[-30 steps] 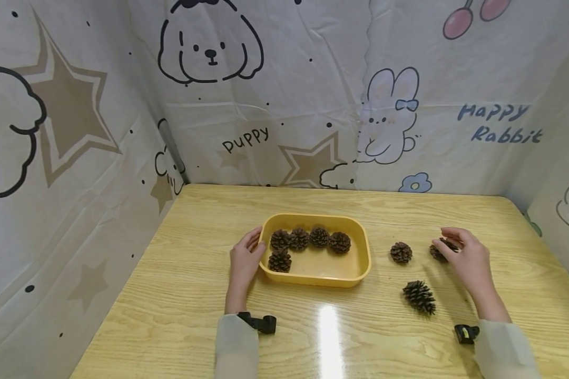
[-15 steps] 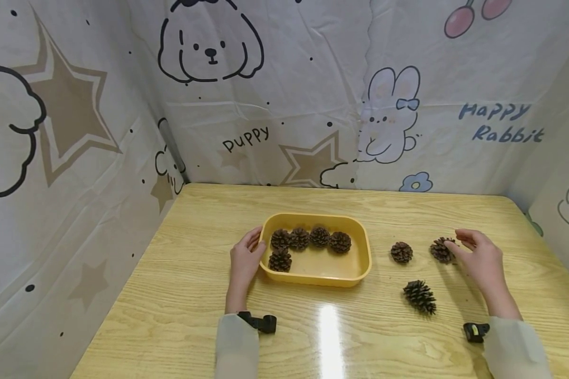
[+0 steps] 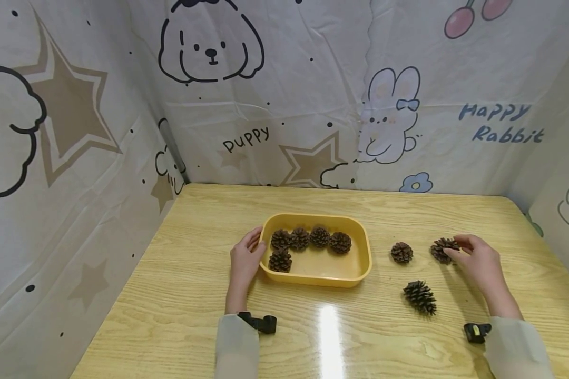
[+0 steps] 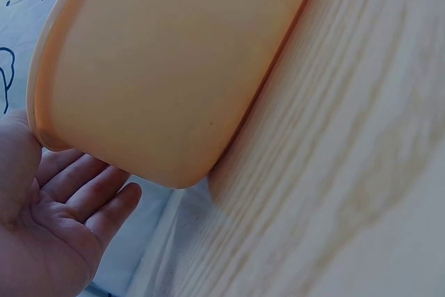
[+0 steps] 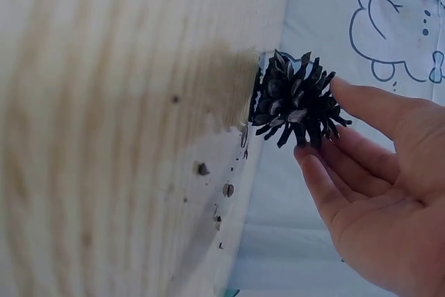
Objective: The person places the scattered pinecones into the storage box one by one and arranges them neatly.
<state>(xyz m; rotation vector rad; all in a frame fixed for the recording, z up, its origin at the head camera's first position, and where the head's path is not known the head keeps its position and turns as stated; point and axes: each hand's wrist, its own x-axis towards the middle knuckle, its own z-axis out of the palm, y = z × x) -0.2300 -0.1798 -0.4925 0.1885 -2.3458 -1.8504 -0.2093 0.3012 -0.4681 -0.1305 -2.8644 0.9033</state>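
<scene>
My left hand (image 3: 245, 257) holds the left end of a yellow plastic tray (image 3: 313, 281), thumb at the rim. In the left wrist view, the left hand's fingers (image 4: 90, 189) lie along the outside of the tray wall (image 4: 174, 67). Several brown pine cones (image 3: 320, 237) sit inside, in a back row with one in front at the left. On the right, my right hand (image 3: 479, 260) pinches a pine cone (image 3: 442, 250) low at the table. The right wrist view shows thumb and fingertips at the scales of this cone (image 5: 295, 99).
Between tray and right hand lies a small round pine cone (image 3: 401, 252). A longer, darker pine cone (image 3: 419, 297) lies nearer the front. Small crumbs (image 5: 228, 190) dot the wooden table (image 3: 185, 316). Printed cloth (image 3: 308, 105) hangs behind and at both sides.
My right hand drew back to the right from above the far-right pine cone, then came down with its fingers at that cone. The left hand and tray stay put.
</scene>
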